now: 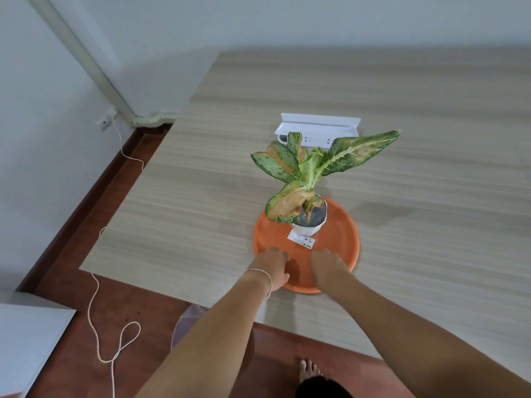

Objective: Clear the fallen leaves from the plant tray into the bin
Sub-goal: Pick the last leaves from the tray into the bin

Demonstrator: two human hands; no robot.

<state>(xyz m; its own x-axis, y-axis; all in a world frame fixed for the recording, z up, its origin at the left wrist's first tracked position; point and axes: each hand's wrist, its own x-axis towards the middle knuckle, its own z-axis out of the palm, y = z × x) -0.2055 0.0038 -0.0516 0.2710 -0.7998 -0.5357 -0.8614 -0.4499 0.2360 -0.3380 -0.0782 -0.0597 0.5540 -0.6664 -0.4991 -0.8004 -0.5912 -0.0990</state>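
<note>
A round orange tray (342, 239) lies on the wooden table and carries a white pot (309, 229) with a plant of green, partly browned leaves (313, 165). My left hand (271, 267) rests palm down over the tray's near left rim. My right hand (330, 268) lies palm down inside the near part of the tray, fingers curled toward its floor. Both hands hide whatever is beneath them, and no loose leaf shows on the bare tray. A bin with a translucent liner (186, 320) stands on the floor, partly hidden under my left forearm.
A white power strip and box (319, 129) sit behind the plant. A label (301, 241) lies in front of the pot. A white cord (94, 308) loops on the reddish floor to the left. My bare foot (309, 370) stands near the table's edge.
</note>
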